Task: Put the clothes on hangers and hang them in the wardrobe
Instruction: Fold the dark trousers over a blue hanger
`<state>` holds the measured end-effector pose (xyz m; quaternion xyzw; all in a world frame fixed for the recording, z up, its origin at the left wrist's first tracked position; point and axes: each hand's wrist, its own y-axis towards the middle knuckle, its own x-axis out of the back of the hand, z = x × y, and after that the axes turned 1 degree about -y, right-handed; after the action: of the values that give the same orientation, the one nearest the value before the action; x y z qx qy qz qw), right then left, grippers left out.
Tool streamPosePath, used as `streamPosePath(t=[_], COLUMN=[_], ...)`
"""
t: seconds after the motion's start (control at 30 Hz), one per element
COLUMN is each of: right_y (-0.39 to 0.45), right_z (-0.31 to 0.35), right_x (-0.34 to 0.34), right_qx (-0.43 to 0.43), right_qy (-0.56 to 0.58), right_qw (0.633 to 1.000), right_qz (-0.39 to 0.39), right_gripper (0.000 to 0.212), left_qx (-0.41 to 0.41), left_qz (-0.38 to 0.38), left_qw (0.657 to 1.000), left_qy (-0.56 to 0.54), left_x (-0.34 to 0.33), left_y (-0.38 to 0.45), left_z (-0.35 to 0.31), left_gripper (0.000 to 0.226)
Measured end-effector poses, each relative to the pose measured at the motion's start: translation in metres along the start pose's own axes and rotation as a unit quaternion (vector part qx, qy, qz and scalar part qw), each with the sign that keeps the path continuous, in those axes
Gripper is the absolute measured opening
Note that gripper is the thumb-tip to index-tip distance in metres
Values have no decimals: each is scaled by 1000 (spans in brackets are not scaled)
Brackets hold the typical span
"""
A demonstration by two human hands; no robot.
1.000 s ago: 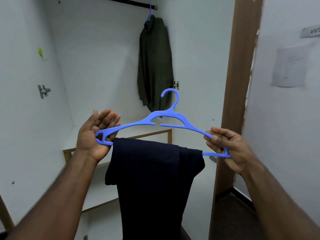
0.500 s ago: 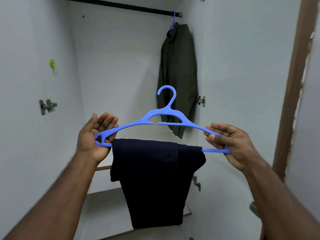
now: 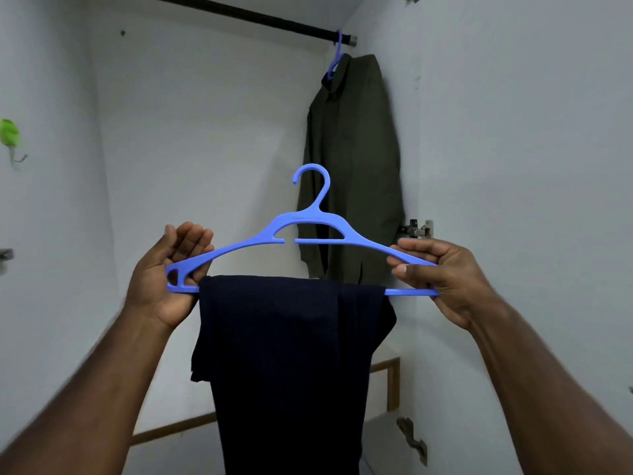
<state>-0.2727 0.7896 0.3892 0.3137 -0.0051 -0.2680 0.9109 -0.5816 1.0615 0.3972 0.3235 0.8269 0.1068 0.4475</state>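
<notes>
A blue plastic hanger [image 3: 310,224] is held level in front of me, hook up. Dark navy trousers [image 3: 291,365] hang folded over its bottom bar. My left hand [image 3: 164,275] grips the hanger's left end and my right hand [image 3: 442,272] pinches its right end. Above and behind, a black wardrobe rail [image 3: 246,15] runs across the top. A dark green shirt [image 3: 352,173] hangs from the rail's right end on another blue hanger [image 3: 335,54].
White wardrobe walls close in on the left, back and right. A green hook [image 3: 9,133] sticks to the left wall. A metal hinge [image 3: 416,229] sits on the right wall. A wood-edged shelf [image 3: 387,368] lies low behind the trousers.
My view has tilted upward and closer to the wardrobe, bringing the rail more into sight. The hanger with the trousers stays held in both hands, raised slightly toward the rail.
</notes>
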Motion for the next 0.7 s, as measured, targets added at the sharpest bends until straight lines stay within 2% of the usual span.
streamPosePath(t=[0.23, 0.5, 0.7], right_y=[75, 170, 245], right_z=[-12, -21, -26], right_x=[-1, 13, 19], right_qx=[54, 116, 145], right_qy=[39, 40, 30], right_qw=[997, 991, 987], right_qz=[-47, -59, -55], right_gripper=[40, 39, 41], left_qx=[23, 2, -5], left_qz=[29, -48, -48], left_qw=[999, 999, 998], left_qy=[-8, -6, -33], left_x=[-1, -7, -12], left_y=[93, 180, 237], left_z=[11, 47, 74], left_gripper=[40, 46, 57])
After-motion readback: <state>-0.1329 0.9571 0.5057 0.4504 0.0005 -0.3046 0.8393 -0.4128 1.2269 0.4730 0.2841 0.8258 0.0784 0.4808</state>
